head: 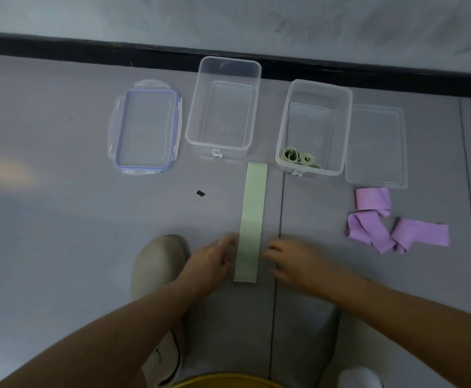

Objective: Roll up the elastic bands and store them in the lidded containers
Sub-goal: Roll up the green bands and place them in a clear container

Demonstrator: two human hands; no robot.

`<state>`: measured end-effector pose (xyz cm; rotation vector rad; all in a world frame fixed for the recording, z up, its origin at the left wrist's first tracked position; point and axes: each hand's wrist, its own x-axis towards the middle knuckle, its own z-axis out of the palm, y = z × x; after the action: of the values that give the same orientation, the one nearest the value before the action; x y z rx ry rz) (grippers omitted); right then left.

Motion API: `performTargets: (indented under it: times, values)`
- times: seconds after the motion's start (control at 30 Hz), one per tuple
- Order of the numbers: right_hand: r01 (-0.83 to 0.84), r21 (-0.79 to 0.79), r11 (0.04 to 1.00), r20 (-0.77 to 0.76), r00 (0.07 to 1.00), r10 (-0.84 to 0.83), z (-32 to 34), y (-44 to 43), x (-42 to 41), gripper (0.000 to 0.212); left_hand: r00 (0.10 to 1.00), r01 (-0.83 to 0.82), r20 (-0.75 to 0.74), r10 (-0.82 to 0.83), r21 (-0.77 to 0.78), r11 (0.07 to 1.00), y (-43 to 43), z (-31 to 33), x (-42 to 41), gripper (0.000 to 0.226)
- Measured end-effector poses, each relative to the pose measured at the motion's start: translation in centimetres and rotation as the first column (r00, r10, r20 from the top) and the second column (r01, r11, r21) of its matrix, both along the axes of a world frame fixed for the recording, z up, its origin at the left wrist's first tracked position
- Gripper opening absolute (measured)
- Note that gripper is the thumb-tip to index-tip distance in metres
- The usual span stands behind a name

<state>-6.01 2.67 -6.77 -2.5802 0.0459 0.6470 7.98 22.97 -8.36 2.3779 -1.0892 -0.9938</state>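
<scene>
**Green band laid out flat, hands either side of it**

So the person's crouched on the grey floor (pixel 60 219) with one green band (pixel 251 219) stretched out straight, running from near them up toward the tubs.

The left hand (pixel 212 261) is at the band's left edge near the close end. Its fingers are loosely bent and it's blurry, so I honestly can't tell if it's pinching the edge or just touching it. The right hand (pixel 293 261) sits just beside the right edge, fingers relaxed and spread, holding nothing.

Far side, there's an empty left container (pixel 192 119) with its blue-rimmed lid (pixel 146 130) lying to its left. The right container (pixel 346 130) has rolled green bands (pixel 298 157) in its near corner, and a clear lid (pixel 377 147) lies on its right. The purple bands (pixel 382 228) are heaped loose on the right, nearer than that lid.
</scene>
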Motion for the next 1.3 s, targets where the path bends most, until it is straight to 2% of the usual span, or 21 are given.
performTargets:
  times: [0.1, 0.2, 0.3, 0.4, 0.53, 0.77, 0.93, 1.2, 1.3]
  values:
    - [-0.130, -0.023, 0.991, 0.052, 0.990, 0.131, -0.7, 3.0, -2.0, 0.031, 0.996, 0.078, 0.052, -0.076, -0.031, 0.996, 1.0, -0.1, -1.3, 0.031]
    - [-0.114, -0.066, 0.991, 0.085, 0.989, 0.120, -2.8, 5.0, -2.7, 0.027, 0.975, 0.196, 0.112, -0.192, -0.028, 0.980, 1.2, 0.0, -2.2, 0.027]
    - [-0.010, -0.069, 0.998, 0.137, 0.990, 0.020, -4.0, 5.3, -2.2, 0.021, 0.964, 0.223, 0.156, -0.218, -0.016, 0.975, 0.9, 0.0, -2.2, 0.024]
    - [0.070, -0.012, 0.998, 0.121, 0.990, -0.068, -4.2, 5.3, -1.9, 0.014, 0.959, 0.238, 0.162, -0.234, -0.008, 0.971, 0.7, -0.4, -2.3, 0.024]
    - [0.341, 0.132, 0.931, 0.060, 0.935, -0.350, -3.7, 5.8, -1.4, 0.017, 0.965, 0.206, 0.172, -0.196, -0.043, 0.978, 0.5, -0.5, -2.4, 0.020]
    - [0.461, 0.235, 0.856, 0.037, 0.875, -0.482, -3.7, 6.1, -1.7, 0.008, 0.991, 0.104, 0.096, -0.098, -0.059, 0.993, -0.3, -0.5, -2.5, 0.026]
    - [0.378, 0.213, 0.901, 0.069, 0.914, -0.400, -3.9, 6.0, -1.5, 0.003, 0.983, 0.132, 0.135, -0.125, -0.043, 0.990, -0.2, -0.8, -2.4, 0.021]
    - [0.203, 0.013, 0.979, 0.160, 0.966, -0.202, -4.3, 5.9, -1.9, 0.021, 0.980, 0.115, 0.165, -0.108, -0.038, 0.993, 0.5, -0.5, -3.1, 0.016]
    - [0.208, -0.023, 0.978, 0.166, 0.965, -0.202, -4.1, 5.9, -1.3, 0.016, 0.975, 0.125, 0.189, -0.116, -0.039, 0.991, 0.6, -0.4, -3.0, 0.012]
